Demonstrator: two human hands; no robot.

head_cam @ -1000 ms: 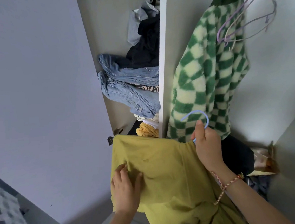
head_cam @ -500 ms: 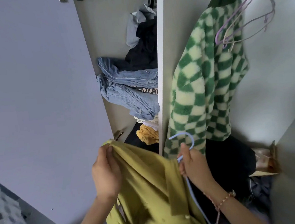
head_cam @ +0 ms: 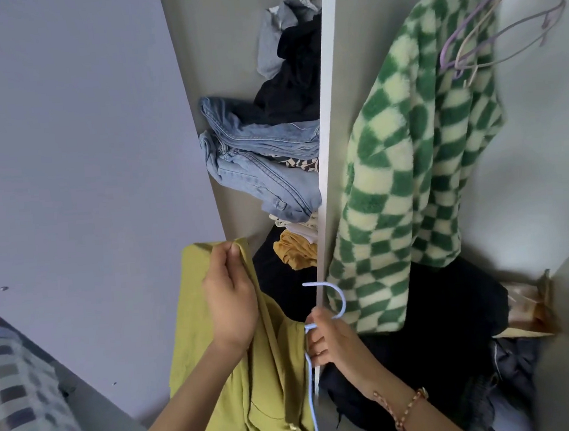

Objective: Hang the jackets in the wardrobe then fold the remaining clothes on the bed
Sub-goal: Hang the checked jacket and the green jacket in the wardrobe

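Two compartments make up the open pale wardrobe [head_cam: 328,142], parted by a white upright panel. On the left compartment's shelves, a crumpled grey garment [head_cam: 275,44] and a black garment [head_cam: 292,87] lie uppermost, light blue denim jeans [head_cam: 265,169] lie below them, and a mustard-yellow cloth [head_cam: 295,252] sits lower still. In the right compartment, a green-and-cream checked fleece jacket [head_cam: 410,170] hangs beside bare lilac wire hangers [head_cam: 500,24]. Beneath it lies a heap of dark clothes [head_cam: 442,339], with a brown paper bag [head_cam: 528,307] at its right edge.

In front of the left compartment, the left hand [head_cam: 230,302] pinches the top edge of a yellow-green fabric jacket [head_cam: 196,326], which hangs down from it. The right hand [head_cam: 332,341] clasps the neck of a light blue wire hanger [head_cam: 342,299], hook upward, at the jacket's right edge. Whether the hanger's arm sits inside the garment cannot be told. The hanging rail is cut off at the top.

A pale lilac wardrobe door [head_cam: 82,164] fills the left side, and a checked bed cover [head_cam: 16,393] shows in the lower left corner.
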